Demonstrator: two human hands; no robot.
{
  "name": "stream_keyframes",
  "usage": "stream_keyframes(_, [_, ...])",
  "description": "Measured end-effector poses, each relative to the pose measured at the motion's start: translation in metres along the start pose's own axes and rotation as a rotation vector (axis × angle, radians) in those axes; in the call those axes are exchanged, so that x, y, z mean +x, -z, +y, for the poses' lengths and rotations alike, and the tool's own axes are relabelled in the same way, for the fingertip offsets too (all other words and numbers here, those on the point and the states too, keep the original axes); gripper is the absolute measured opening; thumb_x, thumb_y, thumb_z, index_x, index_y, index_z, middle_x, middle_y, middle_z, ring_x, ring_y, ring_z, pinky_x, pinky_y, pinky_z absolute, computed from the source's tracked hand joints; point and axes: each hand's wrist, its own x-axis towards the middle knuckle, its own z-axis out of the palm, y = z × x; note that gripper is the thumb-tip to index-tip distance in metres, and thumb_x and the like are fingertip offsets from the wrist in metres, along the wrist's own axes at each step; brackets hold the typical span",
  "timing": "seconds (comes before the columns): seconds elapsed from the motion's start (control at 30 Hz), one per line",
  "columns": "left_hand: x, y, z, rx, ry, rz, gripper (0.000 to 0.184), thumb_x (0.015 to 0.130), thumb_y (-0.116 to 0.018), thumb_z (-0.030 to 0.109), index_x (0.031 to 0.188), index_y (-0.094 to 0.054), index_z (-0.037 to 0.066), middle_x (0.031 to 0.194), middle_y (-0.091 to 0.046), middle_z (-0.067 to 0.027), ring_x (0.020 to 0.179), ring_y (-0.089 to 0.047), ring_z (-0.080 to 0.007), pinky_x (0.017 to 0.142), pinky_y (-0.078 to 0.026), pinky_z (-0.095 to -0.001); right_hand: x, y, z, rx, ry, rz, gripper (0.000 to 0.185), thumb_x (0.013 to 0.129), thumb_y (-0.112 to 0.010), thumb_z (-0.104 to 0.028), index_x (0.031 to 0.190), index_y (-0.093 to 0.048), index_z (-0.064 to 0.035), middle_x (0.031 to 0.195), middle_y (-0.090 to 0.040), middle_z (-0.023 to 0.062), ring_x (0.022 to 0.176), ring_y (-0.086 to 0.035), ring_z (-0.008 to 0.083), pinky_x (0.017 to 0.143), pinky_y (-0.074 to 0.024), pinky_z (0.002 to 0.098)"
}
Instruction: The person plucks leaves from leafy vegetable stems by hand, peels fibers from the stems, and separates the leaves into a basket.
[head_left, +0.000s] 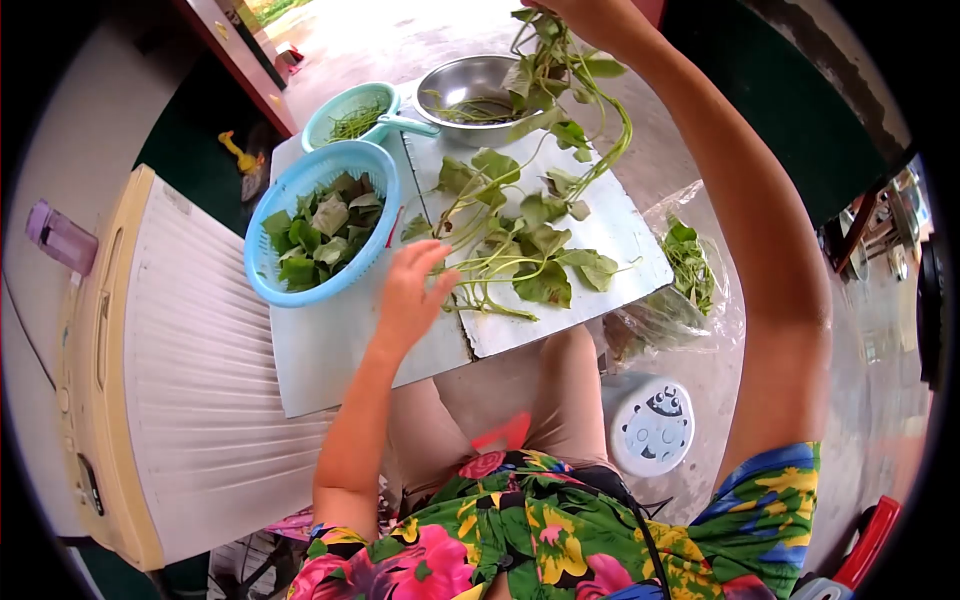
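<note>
Holding the raised vines (541, 82), your right hand (588, 14) looks clamped on them above the far edge of the table (335, 355), fingertips out of frame; your left hand (408, 292) has fingers apart beside loose vines (545, 284) toward the near edge. Leaves (328, 225) sit in the blue basket (262, 205) at the left edge, stems (358, 122) in the green strainer (313, 118) at the far-left corner. Judged partway: loose vines and bagged greens (690, 265) beyond the right edge remain
</note>
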Motion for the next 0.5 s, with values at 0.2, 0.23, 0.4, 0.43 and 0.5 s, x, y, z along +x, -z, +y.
stream_keyframes(0.2, [-0.053, -0.010, -0.006, 0.140, 0.073, -0.085, 0.043, 0.069, -0.064, 0.007, 0.110, -0.052, 0.007, 0.113, -0.048, -0.0124, 0.104, -0.043, -0.0314, 0.087, -0.037, -0.0363, -0.019, -0.014, 0.025, -0.059, -0.012, 0.096, 0.019, 0.083, -0.056, -0.015, 0.093, -0.061, 0.0002, 0.086, -0.062, 0.0069, 0.078, -0.058, 0.0143, 0.071, -0.0456, 0.0260])
stream_keyframes(0.23, [-0.058, -0.015, -0.011, 0.113, 0.096, -0.043, 0.044, 0.068, -0.064, 0.005, 0.110, -0.051, 0.008, 0.110, -0.048, -0.0122, 0.101, -0.044, -0.0314, 0.085, -0.038, -0.0364, -0.016, -0.016, 0.051, -0.191, 0.203, 0.168, 0.022, 0.084, -0.055, -0.021, 0.095, -0.063, -0.0050, 0.077, -0.063, 0.0030, 0.071, -0.057, 0.0083, 0.065, -0.0445, 0.0209])
stream_keyframes(0.4, [-0.068, -0.019, -0.006, 0.108, 0.207, 0.031, 0.038, 0.067, -0.063, 0.003, 0.103, -0.054, 0.009, 0.097, -0.050, -0.0105, 0.091, -0.046, -0.0297, 0.078, -0.040, -0.0363, -0.062, -0.047, 0.068, -0.063, -0.085, 0.107, 0.021, 0.083, -0.057, -0.020, 0.094, -0.063, -0.0031, 0.080, -0.064, 0.0056, 0.071, -0.056, 0.0083, 0.063, -0.0431, 0.0219])
stream_keyframes(0.43, [-0.069, -0.021, -0.009, 0.101, 0.193, 0.052, 0.033, 0.066, -0.063, 0.002, 0.097, -0.056, 0.009, 0.092, -0.050, -0.0097, 0.088, -0.047, -0.0287, 0.077, -0.040, -0.0362, -0.068, -0.050, 0.082, -0.033, -0.107, 0.059, 0.022, 0.082, -0.057, -0.019, 0.094, -0.062, -0.0012, 0.082, -0.064, 0.0057, 0.073, -0.056, 0.0090, 0.065, -0.0431, 0.0225])
stream_keyframes(0.5, [-0.070, -0.020, -0.013, 0.090, 0.179, 0.077, 0.027, 0.066, -0.063, 0.002, 0.092, -0.059, 0.008, 0.088, -0.050, -0.0090, 0.086, -0.047, -0.0278, 0.075, -0.040, -0.0360, -0.079, -0.054, 0.085, -0.072, -0.132, 0.027, 0.020, 0.082, -0.057, -0.018, 0.094, -0.063, -0.0023, 0.081, -0.064, 0.0053, 0.073, -0.055, 0.0082, 0.065, -0.0429, 0.0222])
